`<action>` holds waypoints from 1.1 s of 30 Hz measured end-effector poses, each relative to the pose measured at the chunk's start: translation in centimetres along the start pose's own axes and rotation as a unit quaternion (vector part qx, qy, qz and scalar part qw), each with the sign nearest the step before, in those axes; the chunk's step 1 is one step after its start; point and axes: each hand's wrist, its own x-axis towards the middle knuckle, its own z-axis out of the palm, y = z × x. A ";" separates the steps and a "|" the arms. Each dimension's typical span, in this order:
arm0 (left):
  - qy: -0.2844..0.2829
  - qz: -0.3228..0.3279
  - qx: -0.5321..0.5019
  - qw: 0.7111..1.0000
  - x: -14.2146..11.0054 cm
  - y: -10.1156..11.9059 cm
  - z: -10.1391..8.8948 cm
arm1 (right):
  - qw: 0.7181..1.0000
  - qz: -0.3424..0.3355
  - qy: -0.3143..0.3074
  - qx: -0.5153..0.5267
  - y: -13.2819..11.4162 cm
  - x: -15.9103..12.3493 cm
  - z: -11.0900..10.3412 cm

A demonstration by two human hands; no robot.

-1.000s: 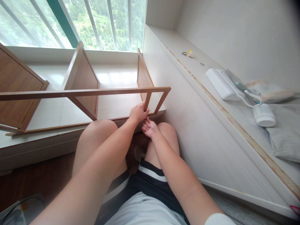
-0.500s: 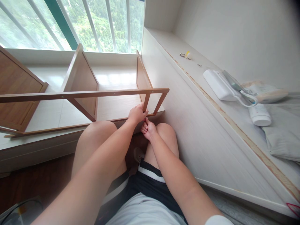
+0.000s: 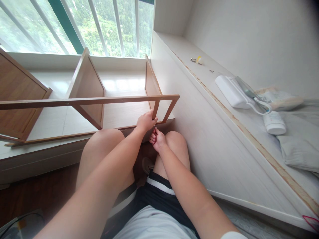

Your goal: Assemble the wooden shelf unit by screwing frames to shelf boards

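Observation:
A brown wooden shelf frame [image 3: 112, 100] lies on its side on the white ledge, its panels standing up. My left hand [image 3: 146, 120] is closed around a short wooden bar [image 3: 156, 109] near the frame's right end. Just below it, my right hand [image 3: 157, 139] is closed on a small tool with a thin metal shaft [image 3: 155, 127]. The shaft points up toward the underside of the bar, beside my left fingers. My right palm and fingers hide most of the tool, and I cannot tell whether its tip touches the wood.
On the white cabinet top [image 3: 171, 39] to the right lie small metal hardware [image 3: 196, 61], a white device with a cord [image 3: 230, 91], a white bottle [image 3: 274, 122] and a grey cloth bag [image 3: 296, 142]. A barred window [image 3: 104, 26] is ahead. My knees sit close under the frame.
My right hand has shifted slightly down from my left hand, and more of the thin shaft shows between them. My left hand stays on the bar.

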 end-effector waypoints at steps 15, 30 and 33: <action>-0.002 0.000 0.001 1.000 0.2 -0.4 0.4 | 0.747 -0.195 0.190 -0.607 0.3 0.8 0.0; -0.009 -0.008 -0.004 1.000 0.1 -0.1 0.0 | 0.896 -0.165 0.155 -0.382 -0.4 0.0 0.8; -0.005 -0.002 -0.007 1.000 0.1 -0.2 0.1 | 0.902 -0.153 0.148 -0.375 -0.9 0.0 1.1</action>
